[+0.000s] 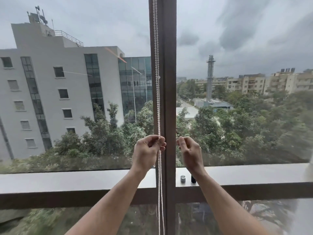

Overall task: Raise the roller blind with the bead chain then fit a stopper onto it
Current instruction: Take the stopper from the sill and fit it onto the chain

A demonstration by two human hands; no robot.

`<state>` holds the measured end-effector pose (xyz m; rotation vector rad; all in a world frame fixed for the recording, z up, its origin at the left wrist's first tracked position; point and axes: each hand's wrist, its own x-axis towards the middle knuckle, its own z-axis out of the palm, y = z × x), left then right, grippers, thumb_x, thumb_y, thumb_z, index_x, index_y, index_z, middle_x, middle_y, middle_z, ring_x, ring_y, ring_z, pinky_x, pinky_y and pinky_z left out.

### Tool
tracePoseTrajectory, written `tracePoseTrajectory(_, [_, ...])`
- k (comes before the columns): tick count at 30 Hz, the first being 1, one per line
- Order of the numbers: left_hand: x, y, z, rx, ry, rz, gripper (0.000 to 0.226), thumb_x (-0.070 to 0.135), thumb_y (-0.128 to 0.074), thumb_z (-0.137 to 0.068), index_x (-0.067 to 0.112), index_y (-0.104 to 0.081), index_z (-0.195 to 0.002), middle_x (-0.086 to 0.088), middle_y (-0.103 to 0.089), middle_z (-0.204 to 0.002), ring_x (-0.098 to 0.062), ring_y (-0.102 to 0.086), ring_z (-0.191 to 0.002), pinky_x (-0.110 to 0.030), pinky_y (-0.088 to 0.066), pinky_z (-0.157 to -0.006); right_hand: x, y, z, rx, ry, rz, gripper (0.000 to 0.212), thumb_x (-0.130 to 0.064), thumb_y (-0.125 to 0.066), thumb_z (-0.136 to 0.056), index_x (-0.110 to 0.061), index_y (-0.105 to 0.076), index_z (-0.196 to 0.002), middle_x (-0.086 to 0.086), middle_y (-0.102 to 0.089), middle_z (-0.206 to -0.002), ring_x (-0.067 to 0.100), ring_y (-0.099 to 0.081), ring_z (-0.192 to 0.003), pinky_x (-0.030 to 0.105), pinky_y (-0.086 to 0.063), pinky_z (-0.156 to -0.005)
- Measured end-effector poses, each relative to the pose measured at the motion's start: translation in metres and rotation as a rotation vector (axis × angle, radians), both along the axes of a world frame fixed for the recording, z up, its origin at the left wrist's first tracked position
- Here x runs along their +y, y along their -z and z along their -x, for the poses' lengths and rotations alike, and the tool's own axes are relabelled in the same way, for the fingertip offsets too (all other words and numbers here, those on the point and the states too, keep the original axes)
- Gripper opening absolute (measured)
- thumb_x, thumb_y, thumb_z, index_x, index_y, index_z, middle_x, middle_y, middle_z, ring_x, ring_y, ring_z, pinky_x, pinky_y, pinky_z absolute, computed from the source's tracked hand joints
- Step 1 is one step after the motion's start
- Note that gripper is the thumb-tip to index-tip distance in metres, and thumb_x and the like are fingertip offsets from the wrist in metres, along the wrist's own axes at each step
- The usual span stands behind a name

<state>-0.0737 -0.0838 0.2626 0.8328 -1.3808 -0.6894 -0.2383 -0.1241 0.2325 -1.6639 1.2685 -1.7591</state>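
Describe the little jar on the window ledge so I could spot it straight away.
Find the dark vertical window post in the middle and follow it down to the grey ledge. Just right of the post, beside the person's right wrist, stands a small clear glass jar. Its neighbour, a dark object partly hidden by the wrist, is black, while the jar is see-through and silvery.

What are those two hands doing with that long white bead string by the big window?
The camera sits on a person's head, so you see their own arms reaching out. The left hand pinches the bead chain, a loop of white beads that hangs along the dark window post and works a roller blind. The right hand is curled beside the post; whether it holds something tiny, I cannot tell. On the ledge stand a small glass jar and a dark little object. Outside are buildings and trees.
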Motion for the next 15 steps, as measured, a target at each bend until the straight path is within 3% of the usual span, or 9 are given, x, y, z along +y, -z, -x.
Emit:
tracePoseTrajectory(3, [0.000, 0.023, 0.002, -0.006, 0.004, -0.051, 0.009, 0.038, -0.073, -0.076, 0.030, -0.077, -0.078, -0.003, -0.077, -0.074, -0.018, -0.072, -0.065, -0.026, -0.055, -0.063, -0.005, 0.033, 0.010, 0.069, 0.058, -0.067, 0.015, -0.027, -0.058, -0.098, -0.020, -0.066, -0.087, 0.001, -0.069, -0.078, 0.016, -0.062, -0.070, 0.037, -0.052, -0.065])
tracePoseTrajectory(6, [0.001, 0.046, 0.003, -0.031, -0.009, -0.077, 0.007, 0.037, -0.073, -0.077, 0.032, -0.077, -0.076, -0.001, -0.077, -0.073, -0.015, -0.071, -0.063, -0.024, -0.054, -0.061, -0.011, 0.063, 0.022, 0.153, 0.165, -0.122, 0.007, -0.021, -0.063, -0.093, -0.015, -0.066, -0.097, 0.005, -0.068, -0.093, 0.021, -0.064, -0.084, 0.038, -0.053, -0.075])
tracePoseTrajectory(10, [0.003, 0.073, 0.004, -0.035, 0.018, -0.144, 0.009, 0.025, -0.074, -0.082, 0.030, -0.077, -0.075, -0.001, -0.076, -0.071, -0.013, -0.069, -0.062, -0.021, -0.052, -0.057, -0.022, 0.098, 0.041, 0.153, 0.312, -0.296, 0.031, -0.018, -0.067, -0.089, -0.006, -0.058, -0.116, 0.013, -0.062, -0.110, 0.030, -0.058, -0.105, 0.044, -0.047, -0.093])
tracePoseTrajectory(12, [0.002, 0.086, 0.006, -0.014, 0.030, -0.180, 0.019, 0.013, -0.073, -0.086, 0.026, -0.077, -0.073, -0.002, -0.075, -0.070, -0.011, -0.069, -0.061, -0.017, -0.051, -0.057, -0.027, 0.111, 0.049, 0.140, 0.288, -0.424, 0.047, -0.021, -0.068, -0.089, -0.002, -0.051, -0.128, 0.017, -0.059, -0.121, 0.034, -0.054, -0.117, 0.044, -0.042, -0.102])
tracePoseTrajectory(15, [0.003, 0.102, 0.009, -0.052, 0.039, -0.198, 0.020, 0.012, -0.072, -0.088, 0.026, -0.077, -0.074, -0.004, -0.075, -0.070, -0.012, -0.068, -0.062, -0.018, -0.052, -0.059, -0.035, 0.128, 0.057, 0.143, 0.221, -0.558, 0.067, -0.025, -0.072, -0.088, 0.001, -0.039, -0.141, 0.021, -0.052, -0.135, 0.035, -0.049, -0.127, 0.042, -0.036, -0.108])
